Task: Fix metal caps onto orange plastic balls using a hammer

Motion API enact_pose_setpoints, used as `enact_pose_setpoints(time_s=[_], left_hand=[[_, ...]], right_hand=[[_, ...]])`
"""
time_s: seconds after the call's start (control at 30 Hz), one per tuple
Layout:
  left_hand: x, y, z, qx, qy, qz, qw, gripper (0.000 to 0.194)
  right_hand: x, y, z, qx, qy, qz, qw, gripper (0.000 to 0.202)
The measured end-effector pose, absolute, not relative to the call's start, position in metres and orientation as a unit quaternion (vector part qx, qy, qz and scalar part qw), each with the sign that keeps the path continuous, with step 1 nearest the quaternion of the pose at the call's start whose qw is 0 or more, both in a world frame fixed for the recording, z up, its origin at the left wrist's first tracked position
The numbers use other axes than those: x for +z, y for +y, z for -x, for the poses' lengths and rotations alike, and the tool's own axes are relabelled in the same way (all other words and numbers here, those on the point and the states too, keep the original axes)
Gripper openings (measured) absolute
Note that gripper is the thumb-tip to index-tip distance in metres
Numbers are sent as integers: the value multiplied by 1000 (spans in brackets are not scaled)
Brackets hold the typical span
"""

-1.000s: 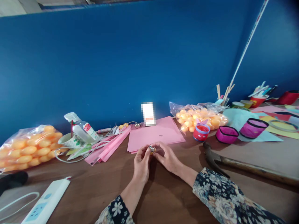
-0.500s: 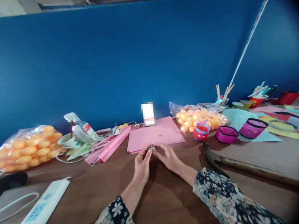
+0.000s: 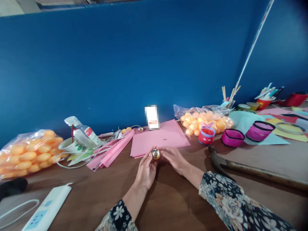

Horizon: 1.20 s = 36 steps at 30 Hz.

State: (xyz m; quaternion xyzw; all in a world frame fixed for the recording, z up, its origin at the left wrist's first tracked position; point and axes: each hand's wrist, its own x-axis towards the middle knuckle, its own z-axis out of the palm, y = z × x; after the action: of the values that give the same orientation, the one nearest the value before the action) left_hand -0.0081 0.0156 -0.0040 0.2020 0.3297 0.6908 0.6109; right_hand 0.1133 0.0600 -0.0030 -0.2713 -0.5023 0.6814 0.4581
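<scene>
A small shiny metal ball [image 3: 156,154], gold and silver, is held up between my two hands, just above the tabletop. My left hand [image 3: 145,171] grips it from the left, with the thumb at its side and the other fingers curled behind and below. From the right, my right hand [image 3: 175,161] closes its fingertips on the ball's edge; some of those fingers are hidden. Directly beyond the hands lie pink paper sheets [image 3: 158,139]. Another shiny ball [image 3: 140,129] rests behind the sheets' left corner.
Bags of orange balls [image 3: 33,152] lie on both sides. A hammer [image 3: 250,168] is at the right, near purple fabric bands [image 3: 233,138] and a red cup [image 3: 206,136]. At left are a plastic bottle [image 3: 85,134], pink strips [image 3: 113,154] and a white power strip [image 3: 48,207].
The ball has turned or shifted in my fingers, now showing more of its surface and a gold side. My right fingers have loosened slightly and moved a little right.
</scene>
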Motion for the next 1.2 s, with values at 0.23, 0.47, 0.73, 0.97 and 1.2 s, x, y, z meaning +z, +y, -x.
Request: enact_pose_setpoints(time_s=[0.23,0.47,0.73,0.97,1.2], left_hand=[[-4,17,9,686,318,-202,623,31],[-5,14,7,675,330,-244,613,37],[-6,13,3,676,326,-273,601,38],[-6,14,3,672,354,-285,585,39],[-7,16,3,677,369,-291,567,39]], right_hand=[[-5,60,-113,679,-500,277,460,32],[-3,59,-114,669,-512,298,450,32],[-1,58,-115,659,-519,309,449,27],[-1,61,-114,651,-526,309,452,30],[-1,60,-111,651,-513,305,469,28]])
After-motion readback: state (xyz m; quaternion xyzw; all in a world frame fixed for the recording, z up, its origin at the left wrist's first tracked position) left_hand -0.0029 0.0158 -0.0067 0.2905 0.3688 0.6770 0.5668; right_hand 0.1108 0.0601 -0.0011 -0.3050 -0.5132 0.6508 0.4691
